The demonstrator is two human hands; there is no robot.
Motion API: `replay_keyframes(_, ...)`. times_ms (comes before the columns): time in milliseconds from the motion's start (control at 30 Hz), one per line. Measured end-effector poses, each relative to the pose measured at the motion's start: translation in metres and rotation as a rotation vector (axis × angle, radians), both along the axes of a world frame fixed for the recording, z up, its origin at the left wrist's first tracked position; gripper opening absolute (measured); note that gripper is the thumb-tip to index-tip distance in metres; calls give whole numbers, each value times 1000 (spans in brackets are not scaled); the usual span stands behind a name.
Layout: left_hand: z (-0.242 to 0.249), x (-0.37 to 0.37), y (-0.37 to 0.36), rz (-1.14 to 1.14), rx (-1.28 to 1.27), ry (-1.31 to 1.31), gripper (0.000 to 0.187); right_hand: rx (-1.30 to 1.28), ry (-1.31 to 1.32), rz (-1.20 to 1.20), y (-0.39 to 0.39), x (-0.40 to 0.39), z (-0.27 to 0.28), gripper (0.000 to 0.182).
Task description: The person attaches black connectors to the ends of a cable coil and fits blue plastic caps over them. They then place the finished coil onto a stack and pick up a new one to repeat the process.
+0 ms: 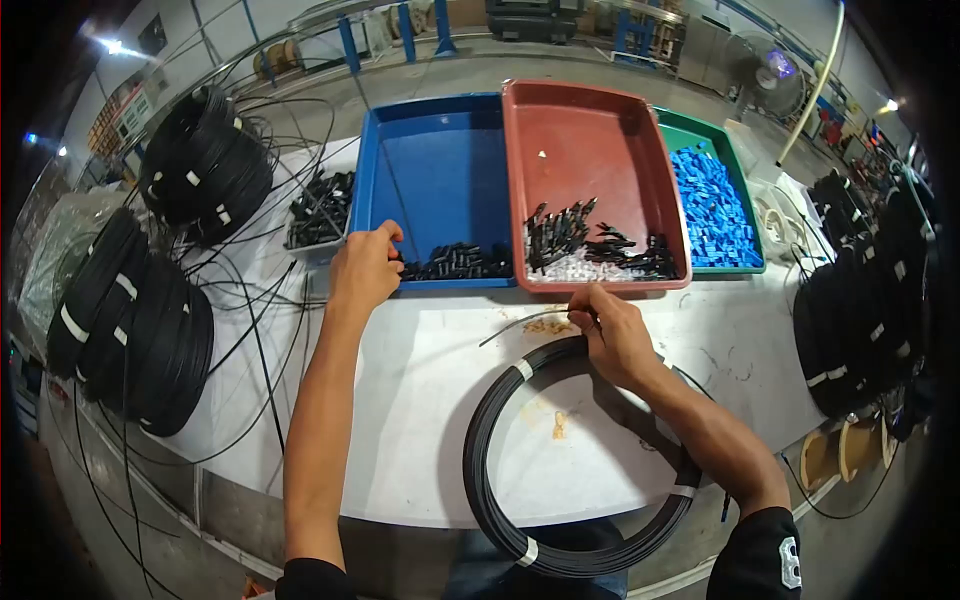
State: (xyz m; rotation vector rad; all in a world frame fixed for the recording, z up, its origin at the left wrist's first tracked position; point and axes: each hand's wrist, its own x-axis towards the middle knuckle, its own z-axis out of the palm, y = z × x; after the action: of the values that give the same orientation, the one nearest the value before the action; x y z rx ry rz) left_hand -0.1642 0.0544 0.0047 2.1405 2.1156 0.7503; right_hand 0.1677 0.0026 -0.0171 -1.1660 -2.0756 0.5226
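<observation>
My right hand (608, 332) pinches a black cable (510, 328) close to its end, and the bare tip points left over the table. That cable belongs to a coil (480, 440) bound with white tape, which lies below the hand and overhangs the table's front edge. My left hand (368, 262) is at the near left corner of a blue tray (435, 125), its fingers curled together beside small black parts (455, 262). What those fingers hold, if anything, is too small to make out.
A red tray (590, 120) holds black connector-like pieces and clear bits; a green tray (752, 235) holds blue pieces. Left stand a bin of black parts (322, 205) and stacked cable coils (150, 320). More coils (860, 320) stand right. Loose cables trail across the left side.
</observation>
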Motion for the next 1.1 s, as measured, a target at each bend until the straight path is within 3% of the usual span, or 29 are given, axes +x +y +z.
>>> replay_keyframes(167,3,3,10,51,20,123,42,-100,-22,-111,-11,16,0,6)
replay_keyframes(233,-8,4,15,59,46,164,43,-352,34,-164,-6,19,2,8)
replay_keyframes(333,-14,5,15,51,100,199,44,-435,-3,-115,8,29,-3,12)
replay_keyframes(433,-14,4,13,53,122,162,41,-266,-160,-77,32,32,2,16)
replay_keyframes(500,-18,1,18,-4,158,-24,43,-137,-258,-19,35,31,10,20)
replay_keyframes(567,-15,2,17,-77,222,-109,38,-295,67,57,33,26,13,25)
replay_keyframes(633,-4,14,11,-322,254,-343,38,-252,207,136,28,25,7,19)
replay_keyframes(733,-7,36,10,-525,76,-845,38,-11,287,159,36,36,10,13)
replay_keyframes(767,-12,44,10,-600,-18,-1054,42,-53,270,124,37,43,14,13)
replay_keyframes(900,-7,86,-1,-805,-67,-1306,43,-18,245,215,48,40,9,11)
replay_keyframes(1000,7,110,-13,-880,-35,-1328,41,-282,218,218,38,30,30,12)
replay_keyframes(1100,8,116,-20,-891,81,-1307,40,-128,310,277,30,26,37,10)
